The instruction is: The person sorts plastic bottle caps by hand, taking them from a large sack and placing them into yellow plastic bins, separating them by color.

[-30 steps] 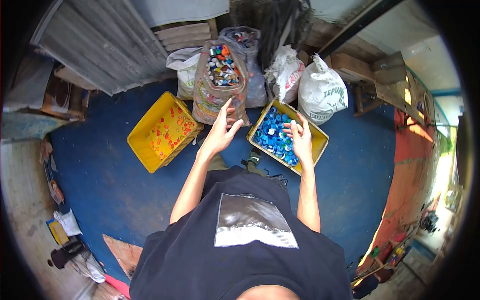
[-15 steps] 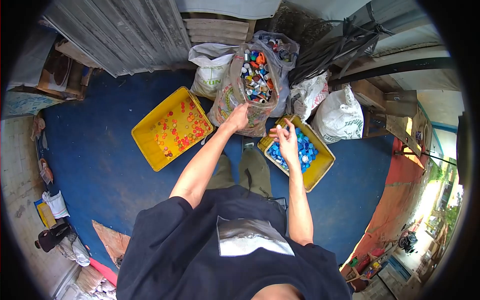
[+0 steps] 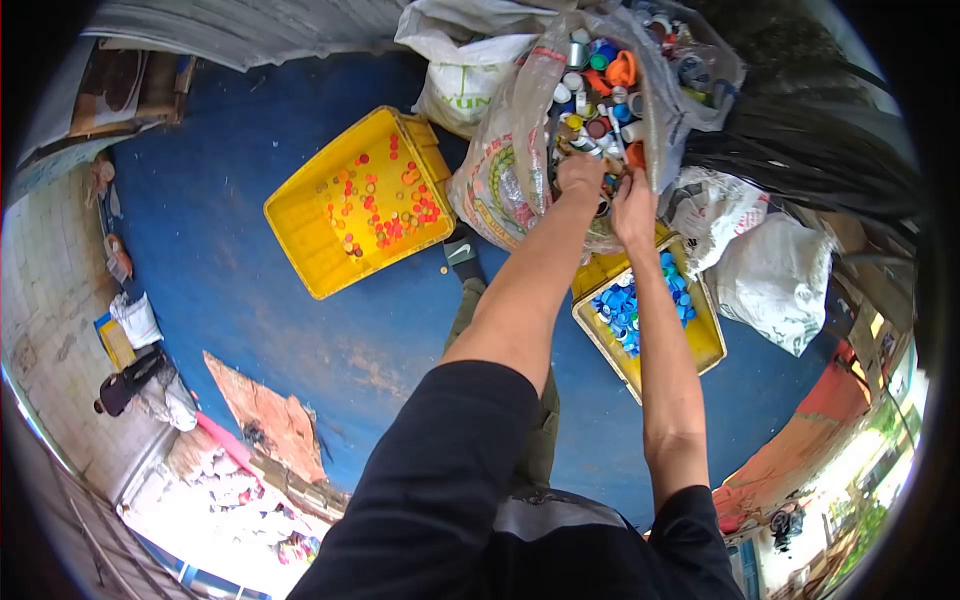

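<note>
A clear plastic sack (image 3: pixel 500 185) full of mixed bottle caps (image 3: pixel 600 110) stands with its mouth facing me. My left hand (image 3: pixel 580 176) reaches into the mouth among the caps, its fingers curled and mostly hidden. Just right of it, my right hand (image 3: pixel 633 210) is at the sack's near right edge, fingers drawn together; what they hold cannot be made out. Below my right hand is a yellow crate (image 3: pixel 708 345) with blue caps (image 3: pixel 625 312), partly covered by my forearm. To the left, another yellow crate (image 3: pixel 300 220) contains scattered red and orange caps (image 3: pixel 375 205).
White woven sacks (image 3: pixel 775 280) stand at the right, and another (image 3: pixel 465 90) behind the clear sack. Dark strips (image 3: pixel 800 150) hang at the upper right. A shoe (image 3: pixel 460 250) is on the blue floor (image 3: pixel 230 300) between the crates. A person (image 3: pixel 120 390) is at the far left.
Both hands have moved forward into the sack's mouth; the left was at its rim, the right above the blue caps with fingers spread. My view has shifted, and I lean closer.
</note>
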